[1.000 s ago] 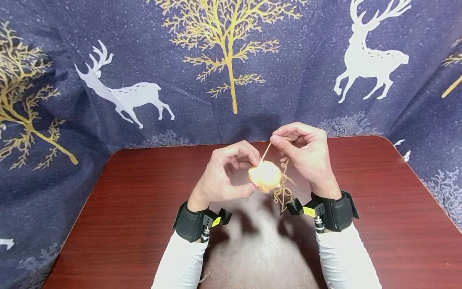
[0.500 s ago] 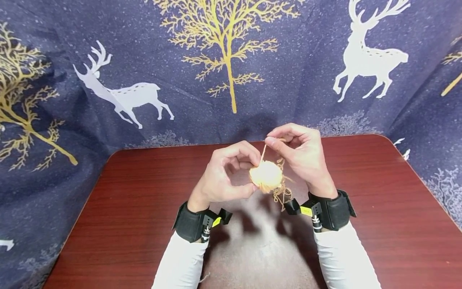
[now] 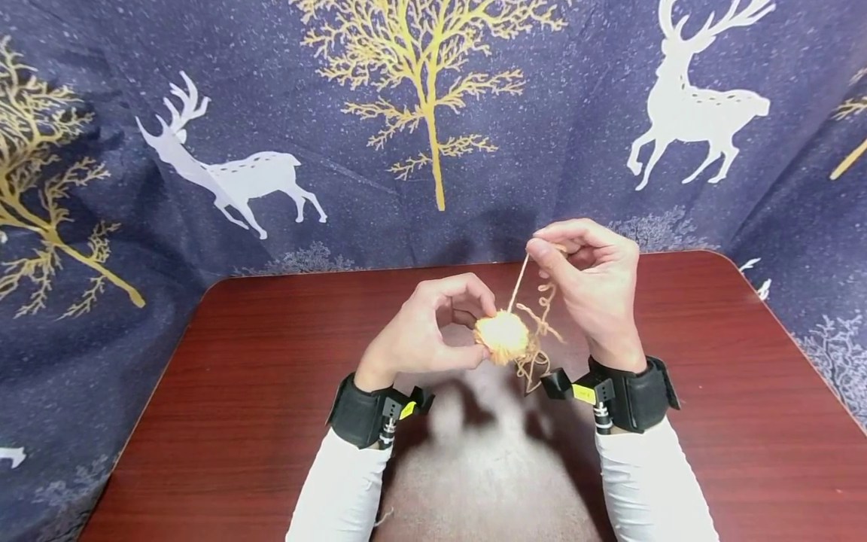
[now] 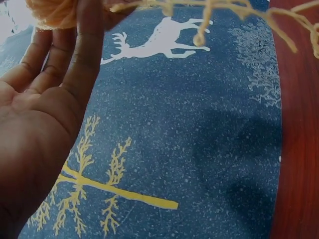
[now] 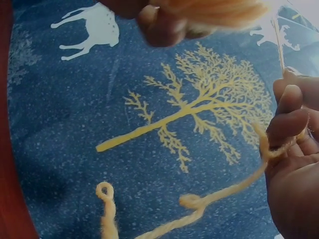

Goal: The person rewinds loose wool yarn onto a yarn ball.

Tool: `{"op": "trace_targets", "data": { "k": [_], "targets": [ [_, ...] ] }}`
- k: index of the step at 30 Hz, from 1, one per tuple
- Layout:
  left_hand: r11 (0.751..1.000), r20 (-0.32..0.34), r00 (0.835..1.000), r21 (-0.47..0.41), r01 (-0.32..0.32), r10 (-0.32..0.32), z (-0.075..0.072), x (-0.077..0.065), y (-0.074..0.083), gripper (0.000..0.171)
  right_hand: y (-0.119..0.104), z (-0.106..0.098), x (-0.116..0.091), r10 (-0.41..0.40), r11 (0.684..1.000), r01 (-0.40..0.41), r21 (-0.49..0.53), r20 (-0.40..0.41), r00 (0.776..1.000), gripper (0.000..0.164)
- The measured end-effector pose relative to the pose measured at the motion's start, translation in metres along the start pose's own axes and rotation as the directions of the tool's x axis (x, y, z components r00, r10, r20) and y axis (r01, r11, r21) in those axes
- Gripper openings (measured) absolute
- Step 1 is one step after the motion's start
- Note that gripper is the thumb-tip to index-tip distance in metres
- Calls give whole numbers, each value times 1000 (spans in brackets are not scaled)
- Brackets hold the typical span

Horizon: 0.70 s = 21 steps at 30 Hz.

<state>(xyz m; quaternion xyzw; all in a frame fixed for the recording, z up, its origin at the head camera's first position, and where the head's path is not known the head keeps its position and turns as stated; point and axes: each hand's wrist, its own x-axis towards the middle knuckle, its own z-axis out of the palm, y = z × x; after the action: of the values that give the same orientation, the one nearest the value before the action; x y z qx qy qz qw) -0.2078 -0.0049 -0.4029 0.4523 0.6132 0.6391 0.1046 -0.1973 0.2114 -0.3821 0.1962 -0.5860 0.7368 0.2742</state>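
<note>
A small ball of yellow-orange yarn (image 3: pixel 502 336) is held up above the table, bright under the light. My left hand (image 3: pixel 433 324) grips it between the thumb and fingers from the left side. Up and to the right, my right hand (image 3: pixel 596 282) pinches a strand of yarn (image 3: pixel 518 283) that runs taut down to the top of the ball. Below the right hand a curly, tangled tail of yarn (image 3: pixel 535 365) dangles beside the ball. In the right wrist view the loose yarn (image 5: pixel 232 189) trails from the curled fingers. The left wrist view shows the ball (image 4: pixel 55 14) at its top edge.
The reddish-brown table (image 3: pixel 257 361) spreads under both arms, with a worn pale patch (image 3: pixel 488 482) in front. A dark blue cloth (image 3: pixel 366 188) printed with deer and trees hangs behind the far edge. A short bit of thread (image 3: pixel 384 518) lies near the left sleeve.
My right hand first moves slightly left, then up and right, and the taut strand lengthens. The left hand shifts a little to the right with the ball, which turns somewhat.
</note>
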Motion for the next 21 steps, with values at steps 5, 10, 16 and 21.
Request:
{"op": "trace_targets", "data": {
  "k": [5,10,16,21],
  "targets": [
    [996,-38,996,-42,-79,78,1,0,3,34,8,-1,2,74,996,-71,-47,63,995,11],
    [988,-69,988,-49,-144,141,1,1,5,39,11,0,2,97,990,-87,-106,87,992,10],
    [990,-45,990,-34,-135,133,3,2,5,41,7,0,1,65,997,-61,-56,57,996,9],
    [986,-44,986,-36,-161,159,7,2,6,39,9,2,0,88,993,-81,-90,85,992,10]
  ]
}}
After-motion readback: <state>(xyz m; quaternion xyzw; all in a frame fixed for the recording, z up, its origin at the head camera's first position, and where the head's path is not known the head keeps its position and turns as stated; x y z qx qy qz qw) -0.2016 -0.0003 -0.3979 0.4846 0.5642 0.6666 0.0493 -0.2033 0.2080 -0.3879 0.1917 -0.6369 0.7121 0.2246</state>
